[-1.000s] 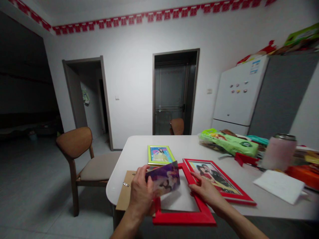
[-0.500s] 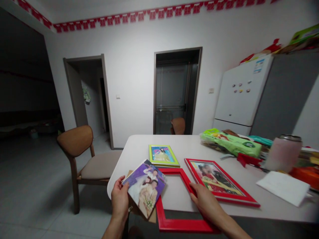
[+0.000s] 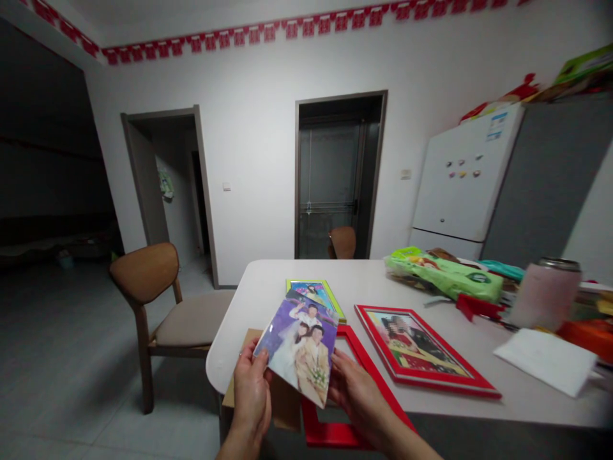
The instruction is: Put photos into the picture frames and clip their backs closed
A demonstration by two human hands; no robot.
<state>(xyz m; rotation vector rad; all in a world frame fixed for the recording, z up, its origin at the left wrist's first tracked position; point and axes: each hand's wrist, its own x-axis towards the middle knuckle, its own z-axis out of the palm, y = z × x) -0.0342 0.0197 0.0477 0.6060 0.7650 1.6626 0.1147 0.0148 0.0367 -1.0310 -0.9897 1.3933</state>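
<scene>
A purple-backed wedding photo (image 3: pixel 299 351) is held up at the table's front edge, tilted. My left hand (image 3: pixel 252 383) grips its left edge, thumb on the front, and my right hand (image 3: pixel 357 386) grips its right edge. Below and behind the photo lies an empty red frame (image 3: pixel 330 434), partly covered by it and by my right forearm. A brown backing board (image 3: pixel 287 409) shows under the photo at the left. Beyond the photo, a yellow-green framed picture (image 3: pixel 330 297) is partly hidden. To the right lies a red framed picture (image 3: pixel 424 348).
The white table (image 3: pixel 268 275) also bears a green packet (image 3: pixel 445 275), a pink jar (image 3: pixel 546 297) and a folded white paper (image 3: pixel 548 361) on the right. A wooden chair (image 3: pixel 191 319) stands at the left. Behind the table's right end is a white fridge (image 3: pixel 464 185).
The photo has moved right and up, over the red frame and part of the yellow-green one. My right hand has left the red frame's side and taken the photo's right edge.
</scene>
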